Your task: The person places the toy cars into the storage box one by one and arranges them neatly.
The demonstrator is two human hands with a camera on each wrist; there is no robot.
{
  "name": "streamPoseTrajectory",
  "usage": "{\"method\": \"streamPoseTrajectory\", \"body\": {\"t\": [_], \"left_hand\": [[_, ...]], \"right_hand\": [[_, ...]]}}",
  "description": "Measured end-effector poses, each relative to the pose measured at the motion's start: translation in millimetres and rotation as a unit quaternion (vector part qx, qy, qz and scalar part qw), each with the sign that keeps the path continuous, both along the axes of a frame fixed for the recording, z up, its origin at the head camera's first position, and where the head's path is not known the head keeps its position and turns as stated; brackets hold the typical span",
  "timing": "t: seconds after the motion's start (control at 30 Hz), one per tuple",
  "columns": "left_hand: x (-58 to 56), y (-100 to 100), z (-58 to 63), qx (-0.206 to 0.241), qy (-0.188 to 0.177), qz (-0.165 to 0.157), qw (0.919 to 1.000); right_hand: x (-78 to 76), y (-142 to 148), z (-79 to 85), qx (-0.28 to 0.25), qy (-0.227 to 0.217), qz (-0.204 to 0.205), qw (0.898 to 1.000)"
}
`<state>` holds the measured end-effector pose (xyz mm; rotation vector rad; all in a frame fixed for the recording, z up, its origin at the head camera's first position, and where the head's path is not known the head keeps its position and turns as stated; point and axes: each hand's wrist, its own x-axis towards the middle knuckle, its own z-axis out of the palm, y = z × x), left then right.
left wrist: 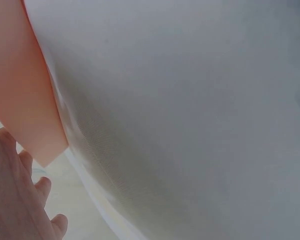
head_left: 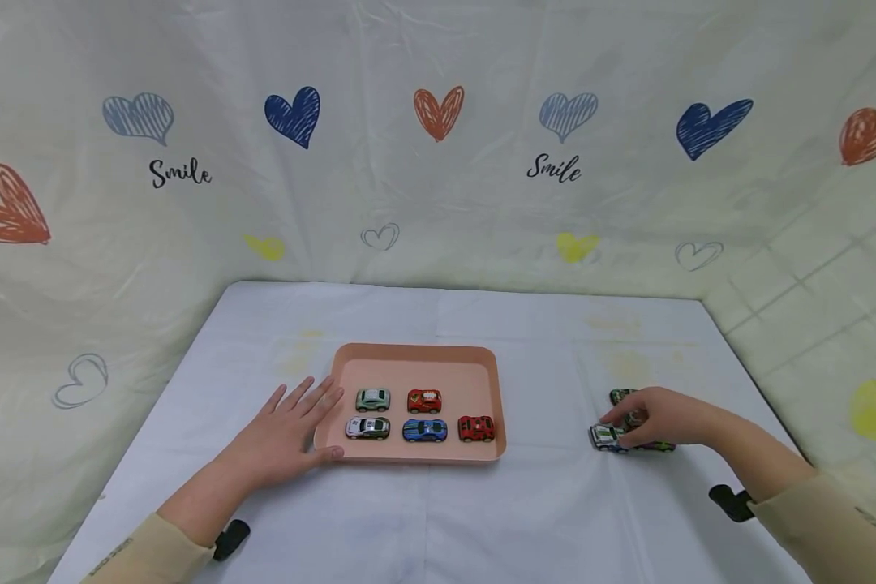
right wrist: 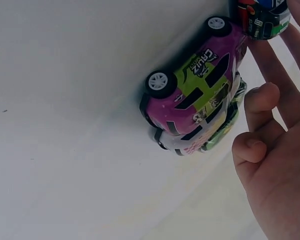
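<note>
In the head view, a pink tray (head_left: pixel 416 355) holds several small toy cars: a pale green one (head_left: pixel 373 399), a red one (head_left: pixel 424 400), a white one (head_left: pixel 367 428), a blue one (head_left: pixel 424 431) and a red-and-black one (head_left: pixel 476 428). My left hand (head_left: pixel 281 434) rests on the tray's left rim with fingers spread. To the tray's right, my right hand (head_left: pixel 664 415) pinches a toy car (head_left: pixel 607 439) between thumb and fingers, low over the table. Beside it, in the right wrist view, stand a purple-and-green car (right wrist: pixel 197 82) and others partly hidden behind it.
A white cloth covers the table (head_left: pixel 423 519). Behind it hangs a pale curtain (head_left: pixel 482 211) printed with hearts and words. Under my right hand sits a dark green car (head_left: pixel 620 394), partly covered by the hand.
</note>
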<state>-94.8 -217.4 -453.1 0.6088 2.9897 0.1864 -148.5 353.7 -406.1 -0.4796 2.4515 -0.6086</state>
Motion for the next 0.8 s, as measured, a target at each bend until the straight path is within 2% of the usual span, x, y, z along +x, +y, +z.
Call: {"method": "streamPoseTrajectory", "body": {"t": [0.2,0.43,0.8], "left_hand": [[-0.1,-0.5,0.2,0.000,0.000,-0.001,1.0000],[-0.1,-0.8,0.5,0.002,-0.001,-0.001,1.0000],[-0.2,-0.2,1.1,0.000,-0.002,0.000,1.0000]], "right_hand": [[-1.1,-1.4,-4.3,0.016,0.018,0.017,1.000],[-3.0,-2.0,-8.2,0.026,0.012,0.009,1.000],[-4.8,-5.5,-10.6,0.019,0.021,0.021,0.999]]}}
